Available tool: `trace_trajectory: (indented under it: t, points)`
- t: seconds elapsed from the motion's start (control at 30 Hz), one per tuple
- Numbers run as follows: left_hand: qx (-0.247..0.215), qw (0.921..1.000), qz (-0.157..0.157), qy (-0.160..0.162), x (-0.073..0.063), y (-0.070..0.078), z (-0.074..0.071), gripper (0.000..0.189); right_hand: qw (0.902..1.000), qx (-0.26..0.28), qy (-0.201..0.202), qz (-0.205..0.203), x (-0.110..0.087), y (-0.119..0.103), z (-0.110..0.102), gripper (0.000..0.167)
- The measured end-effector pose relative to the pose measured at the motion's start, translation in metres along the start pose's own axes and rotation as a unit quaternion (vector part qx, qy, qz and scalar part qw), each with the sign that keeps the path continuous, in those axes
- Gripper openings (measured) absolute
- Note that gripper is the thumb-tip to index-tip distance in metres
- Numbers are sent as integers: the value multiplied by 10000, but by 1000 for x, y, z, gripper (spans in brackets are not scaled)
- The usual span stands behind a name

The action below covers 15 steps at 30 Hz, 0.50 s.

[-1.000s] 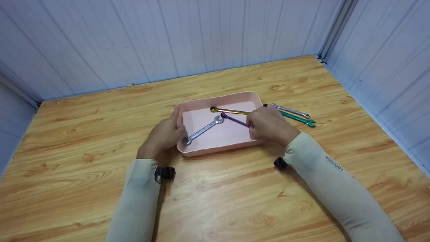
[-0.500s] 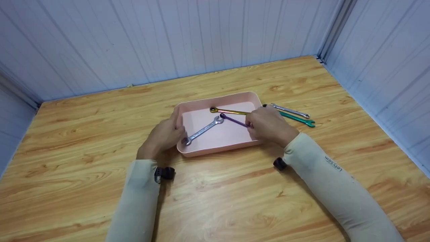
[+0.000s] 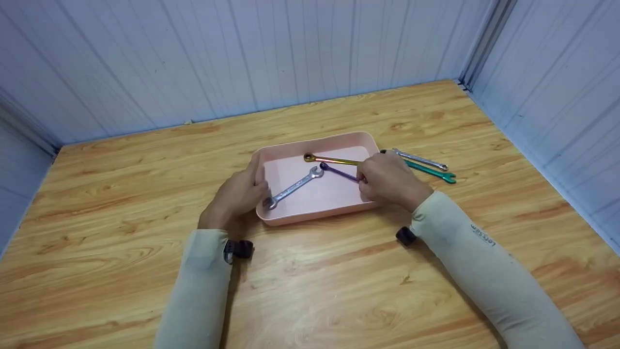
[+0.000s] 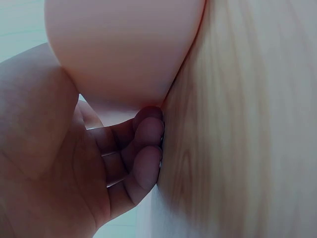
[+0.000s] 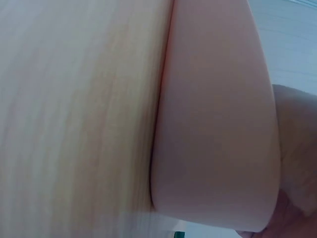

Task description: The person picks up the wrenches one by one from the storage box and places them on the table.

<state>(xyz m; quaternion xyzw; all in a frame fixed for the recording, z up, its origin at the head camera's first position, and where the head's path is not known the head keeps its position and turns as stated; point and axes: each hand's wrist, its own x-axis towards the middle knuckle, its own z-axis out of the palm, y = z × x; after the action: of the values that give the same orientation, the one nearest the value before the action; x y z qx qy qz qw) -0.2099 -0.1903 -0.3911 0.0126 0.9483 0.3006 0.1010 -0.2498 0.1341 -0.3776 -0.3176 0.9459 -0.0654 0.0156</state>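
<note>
A pink tray rests on the wooden table. My left hand grips its left side, thumb over the rim; in the left wrist view, curled fingertips are against the table by the tray's outer wall. Over the tray's right rim, my right hand pinches one end of a purple wrench; that end is hidden under the fingers. Inside the tray lie a silver combination wrench at left and a gold ratcheting wrench toward the back, its right end covered by the right hand.
Just right of the tray, a green wrench and a small silver wrench lie on the table. White panel walls stand behind and at both sides.
The purple wrench has shifted slightly left and then back right together with my right hand. The left hand, the tray and the other wrenches have stayed in place.
</note>
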Motion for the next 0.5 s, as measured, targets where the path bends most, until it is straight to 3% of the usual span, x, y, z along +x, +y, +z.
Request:
trace_trajectory:
  t: [0.27, 0.5]
  points:
    - [-87, 9997, -246, -18, 0, 1, 2, 82, 9998, 140, -39, 156, 0, 0, 1, 14]
    - [-45, 9998, -176, 21, -1, 1, 1, 81, 9978, 501, 1, 429, 0, 0, -2, 12]
